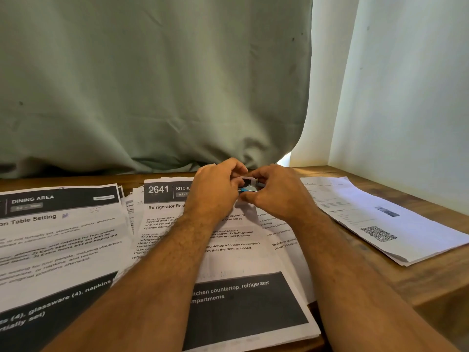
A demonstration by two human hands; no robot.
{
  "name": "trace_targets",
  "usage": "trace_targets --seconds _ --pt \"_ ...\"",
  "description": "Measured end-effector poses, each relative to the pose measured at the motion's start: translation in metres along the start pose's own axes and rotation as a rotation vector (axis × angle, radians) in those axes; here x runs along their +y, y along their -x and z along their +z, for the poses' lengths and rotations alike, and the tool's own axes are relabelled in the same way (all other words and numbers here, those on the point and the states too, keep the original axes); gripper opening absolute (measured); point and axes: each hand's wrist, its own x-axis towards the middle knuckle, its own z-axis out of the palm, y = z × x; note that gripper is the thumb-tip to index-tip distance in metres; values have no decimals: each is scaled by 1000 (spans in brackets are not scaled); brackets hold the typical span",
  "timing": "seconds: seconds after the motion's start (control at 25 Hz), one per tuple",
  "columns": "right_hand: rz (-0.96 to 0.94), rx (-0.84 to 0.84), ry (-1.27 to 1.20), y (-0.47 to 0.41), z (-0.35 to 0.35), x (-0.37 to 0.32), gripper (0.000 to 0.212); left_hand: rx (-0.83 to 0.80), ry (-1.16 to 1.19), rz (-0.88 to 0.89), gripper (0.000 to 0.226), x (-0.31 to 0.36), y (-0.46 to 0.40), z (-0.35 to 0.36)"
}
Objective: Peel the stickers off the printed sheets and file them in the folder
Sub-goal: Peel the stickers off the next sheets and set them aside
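Pinching a small sticker [247,185] between them at the top edge of the "2641" sheet [228,240], left hand [215,191] grips from nine o'clock, right hand [272,193] from three, equally near, its long axis unclear.

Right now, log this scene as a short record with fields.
left hand: pinches the sticker
right hand: pinches the same sticker
under the hands: sheet headed 2641
left of it: Dining Area sheet
right of it: QR-code sheet
surface: wooden table
behind: green cloth
folder: not seen
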Motion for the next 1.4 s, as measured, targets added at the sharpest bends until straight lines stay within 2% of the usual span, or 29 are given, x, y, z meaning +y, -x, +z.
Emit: trace_targets --seconds 0.64,0.88,1.4 --pt "-51 50 35 1 -4 0 30 1 -114 57 11 1 2 1" --pt "-74 34 53 2 -5 0 30 -27 -228 119 12 4 2 -1" --pt "-128 48 190 -2 -3 -3 21 21 -176 105 13 4 4 -4"
